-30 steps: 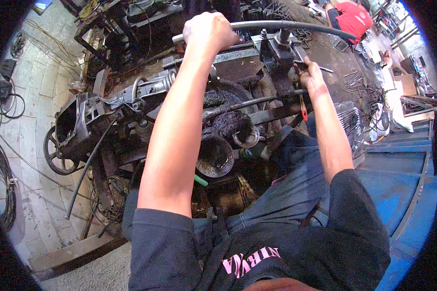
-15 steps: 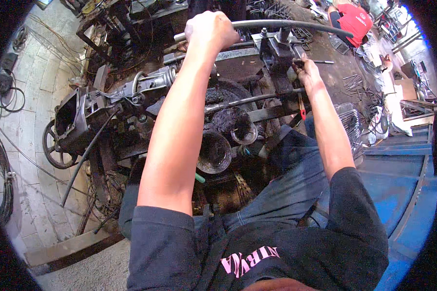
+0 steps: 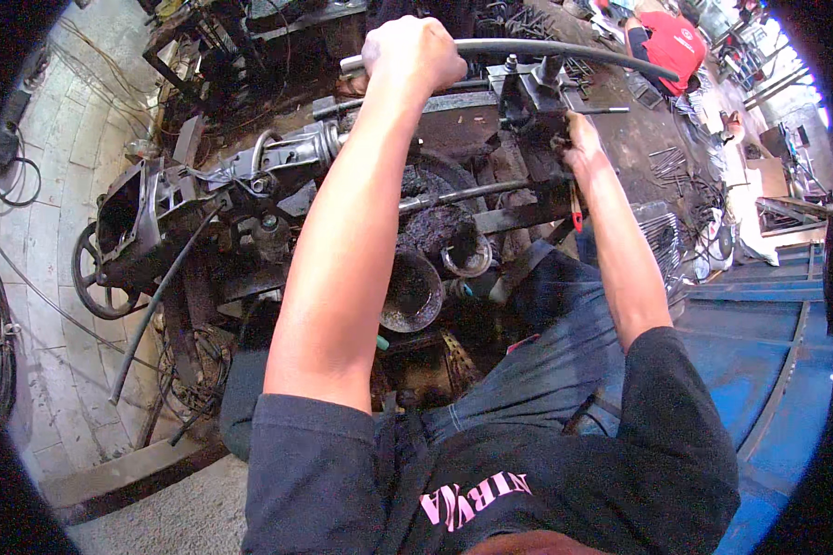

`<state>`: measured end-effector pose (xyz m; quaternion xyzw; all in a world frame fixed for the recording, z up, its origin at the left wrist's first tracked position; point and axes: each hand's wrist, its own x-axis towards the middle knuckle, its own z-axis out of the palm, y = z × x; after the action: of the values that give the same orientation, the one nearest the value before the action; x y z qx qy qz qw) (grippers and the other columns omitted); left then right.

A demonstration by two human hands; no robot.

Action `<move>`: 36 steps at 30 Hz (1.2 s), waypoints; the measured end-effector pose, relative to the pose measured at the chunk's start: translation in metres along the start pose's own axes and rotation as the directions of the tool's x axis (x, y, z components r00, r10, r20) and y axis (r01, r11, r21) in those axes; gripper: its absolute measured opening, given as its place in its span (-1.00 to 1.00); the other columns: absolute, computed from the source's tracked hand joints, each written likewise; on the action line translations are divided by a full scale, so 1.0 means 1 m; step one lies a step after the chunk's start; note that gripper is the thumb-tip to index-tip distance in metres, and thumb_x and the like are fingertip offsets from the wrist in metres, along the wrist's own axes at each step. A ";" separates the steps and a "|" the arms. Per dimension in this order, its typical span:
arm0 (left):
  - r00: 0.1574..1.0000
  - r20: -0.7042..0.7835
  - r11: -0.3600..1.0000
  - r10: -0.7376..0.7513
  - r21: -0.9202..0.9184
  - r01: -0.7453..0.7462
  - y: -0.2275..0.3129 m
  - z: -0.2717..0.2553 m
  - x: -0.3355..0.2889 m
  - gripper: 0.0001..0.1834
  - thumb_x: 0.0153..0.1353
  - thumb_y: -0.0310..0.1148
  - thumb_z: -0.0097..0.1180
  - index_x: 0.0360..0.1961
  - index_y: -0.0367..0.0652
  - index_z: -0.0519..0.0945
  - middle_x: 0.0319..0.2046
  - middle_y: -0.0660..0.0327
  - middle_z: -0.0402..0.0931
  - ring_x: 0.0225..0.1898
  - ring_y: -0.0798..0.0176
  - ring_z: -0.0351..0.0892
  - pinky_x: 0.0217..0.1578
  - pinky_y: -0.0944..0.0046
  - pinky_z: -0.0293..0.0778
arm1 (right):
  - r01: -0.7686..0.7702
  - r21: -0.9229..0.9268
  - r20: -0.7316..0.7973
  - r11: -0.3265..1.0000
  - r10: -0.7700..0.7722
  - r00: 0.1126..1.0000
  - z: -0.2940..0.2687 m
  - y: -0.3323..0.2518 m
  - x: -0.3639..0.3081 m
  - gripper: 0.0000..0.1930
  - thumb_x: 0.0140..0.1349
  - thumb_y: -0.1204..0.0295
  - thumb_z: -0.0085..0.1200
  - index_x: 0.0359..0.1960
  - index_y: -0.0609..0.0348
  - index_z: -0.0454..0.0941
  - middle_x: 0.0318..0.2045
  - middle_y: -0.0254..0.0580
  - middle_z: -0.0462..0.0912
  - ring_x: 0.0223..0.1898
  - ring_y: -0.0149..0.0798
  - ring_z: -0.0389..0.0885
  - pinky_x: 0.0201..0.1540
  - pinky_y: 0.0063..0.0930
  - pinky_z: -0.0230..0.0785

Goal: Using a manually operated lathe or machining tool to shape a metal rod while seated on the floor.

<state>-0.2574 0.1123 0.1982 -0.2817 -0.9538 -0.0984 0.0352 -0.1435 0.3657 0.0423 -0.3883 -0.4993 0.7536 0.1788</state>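
My left hand [image 3: 415, 54] is closed round one end of a long grey metal pipe [image 3: 528, 45], which reaches away to the right across the top of a dark machine. My right hand [image 3: 583, 143] is at the right side of the machine's dark metal block [image 3: 537, 97]. Its fingers are curled at a thin metal rod [image 3: 611, 110] that sticks out to the right; the fingertips are partly hidden. Bolts stand upright on the block. Below it, a horizontal steel shaft [image 3: 472, 193] runs across the machine.
A round metal cup [image 3: 411, 294] and a smaller tin [image 3: 467, 254] sit below the shaft beside dark shavings. A brush with a red handle [image 3: 578, 220] hangs near my right wrist. Left are a motor housing [image 3: 125, 213] and handwheel [image 3: 88, 277]. A person in red [image 3: 673, 46] crouches far right.
The view has shifted slightly. My left hand and the pipe end have moved a little to the right. My right hand has dropped slightly against the block, its fingertips now less visible.
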 end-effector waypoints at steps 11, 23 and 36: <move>0.998 0.037 0.998 -0.053 0.045 0.052 0.005 -0.007 -0.003 -0.49 0.00 0.05 0.32 -0.14 -0.10 0.77 -0.13 0.03 0.72 -0.06 0.04 0.73 0.00 0.12 0.60 | 0.235 -0.950 0.085 0.204 -0.558 0.826 -0.030 -0.026 -0.008 -0.74 0.26 0.22 0.18 -0.12 0.07 0.68 -0.15 0.00 0.69 -0.17 0.07 0.68 -0.10 -0.19 0.47; 0.998 0.036 0.997 -0.050 0.069 0.047 0.021 -0.006 -0.002 -0.52 0.13 -0.01 0.18 -0.15 -0.20 0.75 -0.14 -0.08 0.70 -0.04 -0.06 0.71 0.00 0.08 0.59 | 0.604 -0.527 0.838 -0.598 -0.245 0.488 -0.036 -0.051 0.039 -0.47 -0.05 0.68 0.11 0.05 0.07 0.60 0.03 -0.29 0.58 0.30 -0.20 0.36 0.46 0.19 -0.11; 0.991 0.121 0.988 -0.052 0.148 0.034 0.040 -0.015 0.012 -0.37 0.10 0.20 0.22 -0.14 -0.21 0.74 -0.14 -0.09 0.69 -0.04 -0.07 0.70 0.03 0.04 0.57 | 0.593 -0.675 0.732 -0.439 -0.303 0.610 -0.026 -0.036 0.011 -0.58 0.05 0.51 0.10 0.01 0.01 0.65 0.06 -0.12 0.59 0.22 -0.05 0.43 0.34 -0.06 0.19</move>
<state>-0.2449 0.1485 0.2212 -0.2634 -0.9646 -0.0113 -0.0061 -0.1350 0.4042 0.0649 -0.0430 -0.9955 -0.0116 0.0842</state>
